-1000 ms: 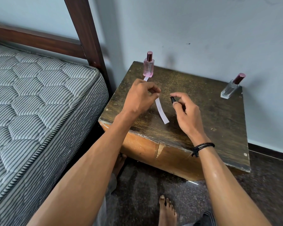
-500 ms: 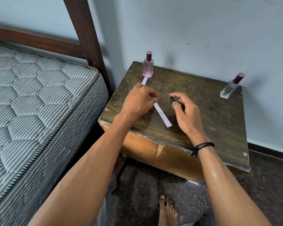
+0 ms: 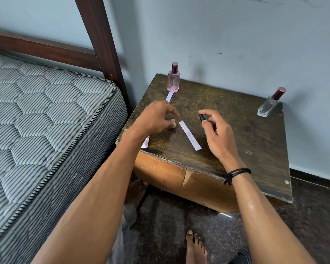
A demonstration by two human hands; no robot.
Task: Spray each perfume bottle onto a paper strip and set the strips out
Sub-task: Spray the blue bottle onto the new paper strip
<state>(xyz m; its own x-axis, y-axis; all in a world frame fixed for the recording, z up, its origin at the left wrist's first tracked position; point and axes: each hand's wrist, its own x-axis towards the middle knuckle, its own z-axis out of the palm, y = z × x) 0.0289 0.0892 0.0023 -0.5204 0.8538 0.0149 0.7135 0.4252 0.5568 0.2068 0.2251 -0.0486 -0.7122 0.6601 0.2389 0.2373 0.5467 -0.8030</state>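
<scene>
A white paper strip (image 3: pixel 190 137) lies flat on the dark wooden side table (image 3: pixel 255 141), between my hands. My left hand (image 3: pixel 156 119) hovers just left of it with fingers apart, holding nothing. My right hand (image 3: pixel 215 128) grips a small black bottle (image 3: pixel 201 117), mostly hidden by the fingers. A pink perfume bottle (image 3: pixel 173 79) stands at the back left with another strip (image 3: pixel 169 96) in front of it. A further strip (image 3: pixel 145 142) shows under my left wrist at the table's edge. A clear bottle (image 3: pixel 269 104) stands at the back right.
A striped mattress (image 3: pixel 46 130) on a dark wooden bed frame (image 3: pixel 101 42) sits close to the table's left side. The wall runs right behind the table. My bare feet (image 3: pixel 195 248) rest on the dark floor below.
My left hand held the strip up, lowered it to the table, then let go and drew back left with fingers spread. My right hand barely moved.
</scene>
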